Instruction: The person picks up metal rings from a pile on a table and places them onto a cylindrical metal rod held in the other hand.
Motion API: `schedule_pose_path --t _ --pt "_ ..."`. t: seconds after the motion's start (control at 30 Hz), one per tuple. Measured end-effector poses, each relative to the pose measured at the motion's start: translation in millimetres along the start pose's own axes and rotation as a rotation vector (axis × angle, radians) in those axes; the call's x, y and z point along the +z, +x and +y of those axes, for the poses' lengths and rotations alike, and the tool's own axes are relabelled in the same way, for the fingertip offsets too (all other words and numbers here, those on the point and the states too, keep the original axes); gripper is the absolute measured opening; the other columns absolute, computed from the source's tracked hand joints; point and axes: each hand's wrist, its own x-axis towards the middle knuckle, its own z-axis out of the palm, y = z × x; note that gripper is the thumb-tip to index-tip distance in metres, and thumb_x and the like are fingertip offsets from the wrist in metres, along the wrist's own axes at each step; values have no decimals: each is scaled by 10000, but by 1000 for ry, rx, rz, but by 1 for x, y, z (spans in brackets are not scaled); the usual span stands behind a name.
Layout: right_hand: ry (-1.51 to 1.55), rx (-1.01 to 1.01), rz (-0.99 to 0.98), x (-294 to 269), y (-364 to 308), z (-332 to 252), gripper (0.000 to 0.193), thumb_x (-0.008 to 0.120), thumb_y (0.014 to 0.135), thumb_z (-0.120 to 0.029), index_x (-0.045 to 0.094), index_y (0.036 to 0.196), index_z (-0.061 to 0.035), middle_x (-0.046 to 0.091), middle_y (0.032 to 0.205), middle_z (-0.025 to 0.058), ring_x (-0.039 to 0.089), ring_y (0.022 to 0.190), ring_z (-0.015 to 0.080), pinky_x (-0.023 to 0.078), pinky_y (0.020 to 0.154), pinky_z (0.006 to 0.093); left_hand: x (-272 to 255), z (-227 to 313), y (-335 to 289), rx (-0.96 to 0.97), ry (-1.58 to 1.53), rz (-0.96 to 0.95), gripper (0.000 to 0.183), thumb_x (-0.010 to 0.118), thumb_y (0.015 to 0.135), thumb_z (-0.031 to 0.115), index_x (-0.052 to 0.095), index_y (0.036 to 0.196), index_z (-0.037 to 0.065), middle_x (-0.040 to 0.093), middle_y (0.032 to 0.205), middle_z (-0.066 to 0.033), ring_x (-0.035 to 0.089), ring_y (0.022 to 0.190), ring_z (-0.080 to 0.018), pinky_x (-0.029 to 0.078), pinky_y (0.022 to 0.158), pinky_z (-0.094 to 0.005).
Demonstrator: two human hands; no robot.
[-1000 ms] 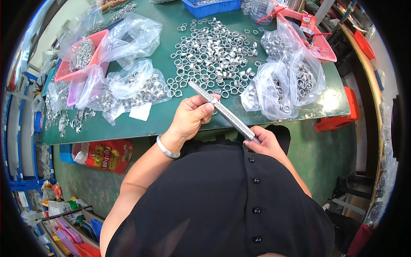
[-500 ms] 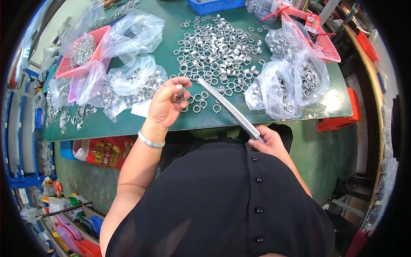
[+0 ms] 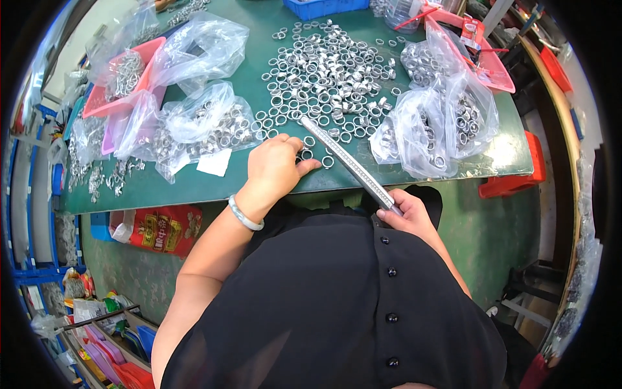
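My right hand [image 3: 408, 211] grips the lower end of a ring mandrel [image 3: 353, 163], a tapered grey stick with a marked pale scale. The stick slants up and left over the table edge, its thin tip beside the silver metal rings [image 3: 324, 71]. No ring shows on its shaft. My left hand [image 3: 275, 165], with a pale bangle [image 3: 244, 214] on the wrist, is palm down at the near edge of the pile. Its fingers curl under, and the thumb points toward a few loose rings [image 3: 308, 154]. Whatever lies inside the fingers is hidden.
Clear plastic bags of rings stand left [image 3: 207, 123] and right [image 3: 421, 136] on the green table [image 3: 240, 185]. Pink trays [image 3: 91, 104] sit at both sides, a blue bin [image 3: 327, 8] at the back. A red stool [image 3: 518, 168] is at the right.
My left hand has turned from palm up, with rings in its fingers, to palm down, and moved right and down to the loose rings. The right hand and mandrel stay put.
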Motion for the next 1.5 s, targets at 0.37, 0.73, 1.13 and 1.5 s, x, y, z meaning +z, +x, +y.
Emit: schedule_pose_path --t 0.37,0.73,1.13,1.5 --pt "-22 -9 11 -2 -1 1 103 603 755 -57 535 815 -7 437 642 -43 374 591 32 328 522 196 2 6 7 -118 -120 -119 210 690 685 222 583 717 44 529 599 -47 530 547 -187 409 517 -295" --pt "6 7 -27 -1 -2 -1 88 598 763 -60 525 790 -18 431 629 -56 365 578 21 324 506 192 4 -20 9 -307 -1805 -112 161 532 833 70 512 992 73 583 807 -74 390 521 -43 306 467 -169" --pt "21 31 -63 -1 -4 -1 94 596 773 -67 516 787 -20 432 633 -55 378 589 19 337 518 193 1 -14 9 -151 -1769 -94 550 568 781 -12 333 1270 74 582 998 -121 433 588 -32 348 490 -149" --pt "-93 -44 -51 3 4 -3 98 601 764 -70 522 795 -19 436 605 -39 382 567 28 340 508 203 10 -4 2 -208 -1884 -347 654 613 737 -27 300 1304 67 584 1007 -91 469 604 -46 378 511 -157"
